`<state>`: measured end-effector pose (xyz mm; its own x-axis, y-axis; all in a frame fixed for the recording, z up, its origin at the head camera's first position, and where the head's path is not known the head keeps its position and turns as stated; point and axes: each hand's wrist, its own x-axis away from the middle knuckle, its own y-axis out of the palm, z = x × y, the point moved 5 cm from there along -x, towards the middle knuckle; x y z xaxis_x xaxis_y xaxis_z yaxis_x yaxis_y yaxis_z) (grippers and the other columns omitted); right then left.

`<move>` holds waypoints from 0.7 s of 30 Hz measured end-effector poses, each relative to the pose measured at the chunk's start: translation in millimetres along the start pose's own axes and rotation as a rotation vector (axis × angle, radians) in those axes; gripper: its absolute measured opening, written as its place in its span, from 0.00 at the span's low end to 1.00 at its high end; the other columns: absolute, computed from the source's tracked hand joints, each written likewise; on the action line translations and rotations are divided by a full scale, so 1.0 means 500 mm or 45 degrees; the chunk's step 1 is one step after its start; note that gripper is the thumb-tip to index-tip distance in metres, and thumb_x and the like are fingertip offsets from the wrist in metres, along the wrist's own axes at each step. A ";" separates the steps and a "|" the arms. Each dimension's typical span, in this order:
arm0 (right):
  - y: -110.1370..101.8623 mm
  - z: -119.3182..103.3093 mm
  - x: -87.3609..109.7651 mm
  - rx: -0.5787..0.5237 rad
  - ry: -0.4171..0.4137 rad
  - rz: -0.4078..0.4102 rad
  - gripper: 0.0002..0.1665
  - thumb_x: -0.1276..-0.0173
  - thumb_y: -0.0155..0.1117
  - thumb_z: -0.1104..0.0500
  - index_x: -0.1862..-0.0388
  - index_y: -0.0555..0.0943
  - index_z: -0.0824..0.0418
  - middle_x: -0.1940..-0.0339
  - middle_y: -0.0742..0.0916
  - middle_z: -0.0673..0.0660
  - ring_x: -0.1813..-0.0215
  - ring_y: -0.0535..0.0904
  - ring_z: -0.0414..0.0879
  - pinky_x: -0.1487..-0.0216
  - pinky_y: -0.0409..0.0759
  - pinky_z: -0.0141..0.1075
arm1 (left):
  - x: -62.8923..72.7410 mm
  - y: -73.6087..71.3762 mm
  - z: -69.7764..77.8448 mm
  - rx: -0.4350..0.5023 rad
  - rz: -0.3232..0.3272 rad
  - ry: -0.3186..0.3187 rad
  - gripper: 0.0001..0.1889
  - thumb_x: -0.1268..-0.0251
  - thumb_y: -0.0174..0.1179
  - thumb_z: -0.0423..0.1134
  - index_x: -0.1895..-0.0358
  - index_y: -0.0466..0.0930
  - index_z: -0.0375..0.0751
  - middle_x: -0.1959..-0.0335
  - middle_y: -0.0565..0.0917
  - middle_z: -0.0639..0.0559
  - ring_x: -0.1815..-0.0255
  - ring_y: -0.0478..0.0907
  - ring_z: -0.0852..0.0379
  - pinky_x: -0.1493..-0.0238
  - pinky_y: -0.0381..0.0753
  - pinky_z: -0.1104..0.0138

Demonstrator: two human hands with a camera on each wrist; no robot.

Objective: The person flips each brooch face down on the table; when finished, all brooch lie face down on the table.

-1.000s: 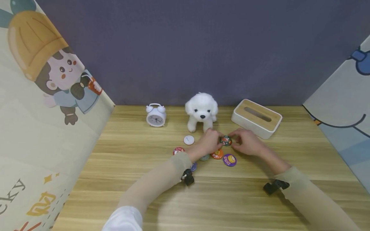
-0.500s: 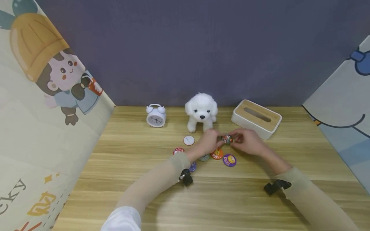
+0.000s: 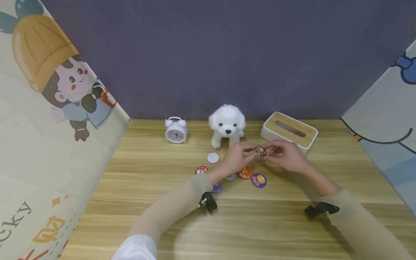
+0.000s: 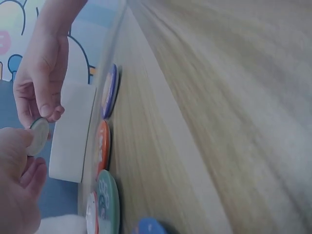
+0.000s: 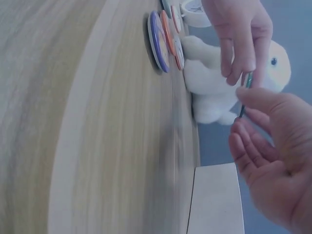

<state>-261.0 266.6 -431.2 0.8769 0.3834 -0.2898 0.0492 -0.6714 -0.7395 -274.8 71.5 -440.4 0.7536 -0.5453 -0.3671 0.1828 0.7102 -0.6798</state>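
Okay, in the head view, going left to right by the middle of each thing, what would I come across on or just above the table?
White alarm clock, red badge, white badge, plush dog, orange badge, held green badge, tissue box.

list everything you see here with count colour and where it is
held badge: 1, dark green, raised centre-right
round badges: at least 6, white, red, blue, green, orange, purple, centre
plush dog: 1, white, back centre
alarm clock: 1, white, back left
tissue box: 1, white, wood-look top, back right
table: 1, wood-grain, underneath
walls: 3, dark blue behind, pale printed sides
wrist cameras: 2, black, on wrists
sleeves: 2, beige, forearms
hands: 2, bare, pinching held badge
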 end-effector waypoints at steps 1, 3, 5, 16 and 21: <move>-0.003 0.000 0.001 -0.011 -0.003 0.004 0.20 0.37 0.82 0.63 0.46 0.89 0.58 0.58 0.92 0.53 0.63 0.85 0.36 0.57 0.88 0.29 | 0.000 -0.002 0.004 0.004 0.016 0.008 0.18 0.27 0.69 0.37 0.38 0.86 0.36 0.39 0.89 0.43 0.43 0.90 0.50 0.42 0.85 0.77; -0.007 0.000 0.003 -0.033 -0.012 0.013 0.20 0.37 0.81 0.64 0.46 0.89 0.57 0.58 0.92 0.53 0.63 0.85 0.35 0.57 0.88 0.28 | 0.000 -0.006 0.012 0.016 0.042 0.033 0.18 0.27 0.69 0.37 0.38 0.86 0.36 0.39 0.89 0.42 0.42 0.90 0.50 0.40 0.85 0.77; -0.010 -0.001 0.004 -0.061 -0.031 0.028 0.20 0.36 0.80 0.65 0.45 0.89 0.57 0.58 0.92 0.52 0.63 0.84 0.35 0.58 0.87 0.27 | 0.000 -0.010 0.019 0.034 0.065 0.056 0.18 0.26 0.68 0.37 0.38 0.85 0.34 0.38 0.88 0.41 0.40 0.89 0.49 0.39 0.84 0.76; -0.019 -0.004 0.008 -0.252 -0.068 0.127 0.15 0.35 0.74 0.74 0.50 0.90 0.65 0.60 0.93 0.61 0.64 0.84 0.32 0.60 0.84 0.22 | -0.006 -0.027 0.032 0.120 0.222 0.171 0.18 0.29 0.69 0.33 0.39 0.85 0.33 0.41 0.89 0.38 0.41 0.89 0.45 0.37 0.83 0.76; -0.019 -0.009 0.005 -0.282 -0.062 0.143 0.10 0.34 0.72 0.76 0.54 0.89 0.70 0.62 0.92 0.66 0.64 0.85 0.31 0.58 0.85 0.20 | -0.009 -0.026 0.031 0.087 0.252 0.177 0.19 0.31 0.71 0.33 0.39 0.86 0.34 0.43 0.90 0.38 0.44 0.90 0.46 0.39 0.85 0.74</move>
<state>-257.1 271.2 -422.2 0.8590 0.3250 -0.3955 0.0610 -0.8321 -0.5512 -270.6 71.8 -420.1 0.6859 -0.4452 -0.5756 0.0864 0.8352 -0.5431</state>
